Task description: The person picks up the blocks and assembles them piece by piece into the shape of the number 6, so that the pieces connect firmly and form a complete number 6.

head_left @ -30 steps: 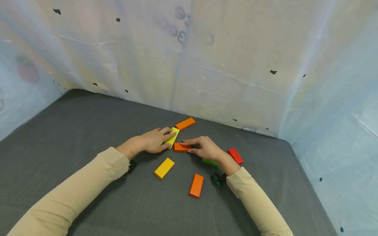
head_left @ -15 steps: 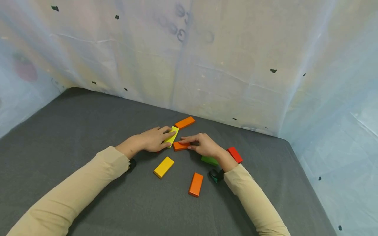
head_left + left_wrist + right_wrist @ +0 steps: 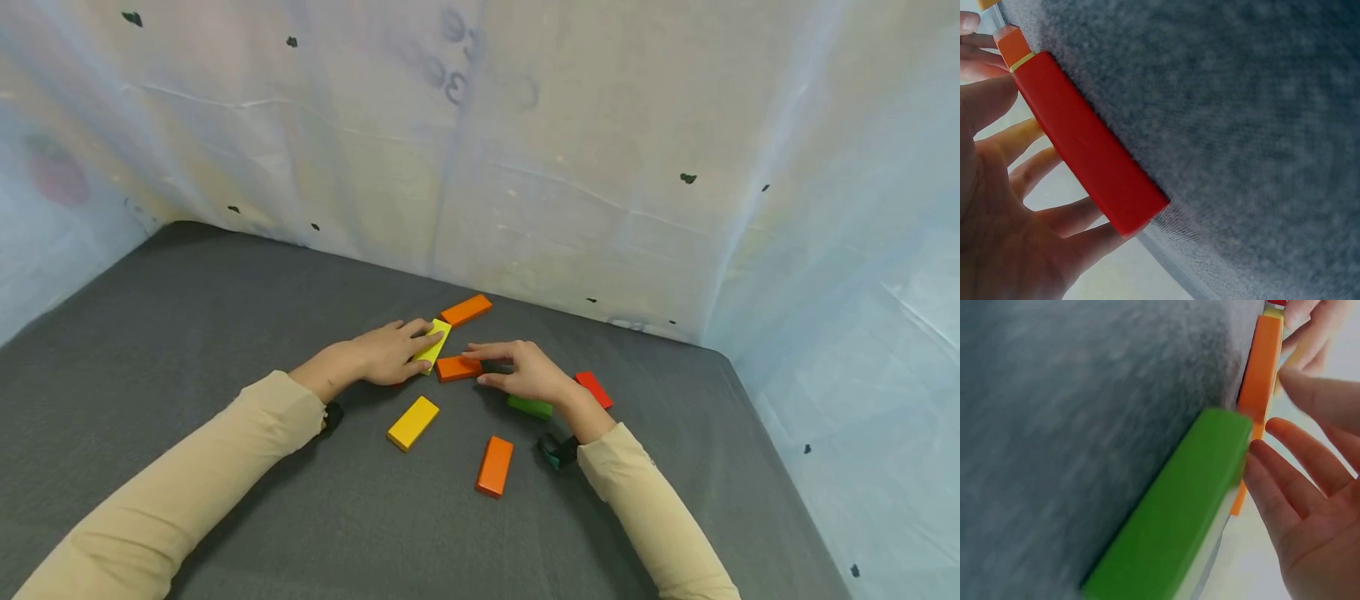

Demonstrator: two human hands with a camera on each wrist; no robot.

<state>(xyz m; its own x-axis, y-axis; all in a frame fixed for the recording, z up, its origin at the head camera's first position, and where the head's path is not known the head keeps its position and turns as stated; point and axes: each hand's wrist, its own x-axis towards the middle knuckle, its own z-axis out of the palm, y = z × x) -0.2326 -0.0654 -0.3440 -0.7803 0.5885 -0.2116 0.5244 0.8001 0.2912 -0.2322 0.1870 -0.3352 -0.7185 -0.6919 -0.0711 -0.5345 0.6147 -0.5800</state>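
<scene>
In the head view my left hand (image 3: 386,352) rests with fingers spread over a light yellow block (image 3: 432,346), its thumb by the block's near end. A red block (image 3: 1088,144), mostly hidden from the head camera, lies beneath this hand. My right hand (image 3: 525,369) is just right of an orange block (image 3: 458,368). Its fingers and thumb are apart, one fingertip over that block's right end; whether it touches is unclear. The orange block's left end lies close to the yellow block. A green block (image 3: 530,407) lies under my right hand, partly covered by it.
Another orange block (image 3: 466,310) lies at the yellow block's far end. Nearer me are a darker yellow block (image 3: 412,423) and a third orange block (image 3: 494,467). A red block (image 3: 593,389) sits right of my right wrist. Pale sheeting (image 3: 570,208) walls the grey surface (image 3: 360,517).
The orange block by my right hand has turned slightly. My right fingers and thumb have eased apart from its right end. My left hand has stayed on the yellow block.
</scene>
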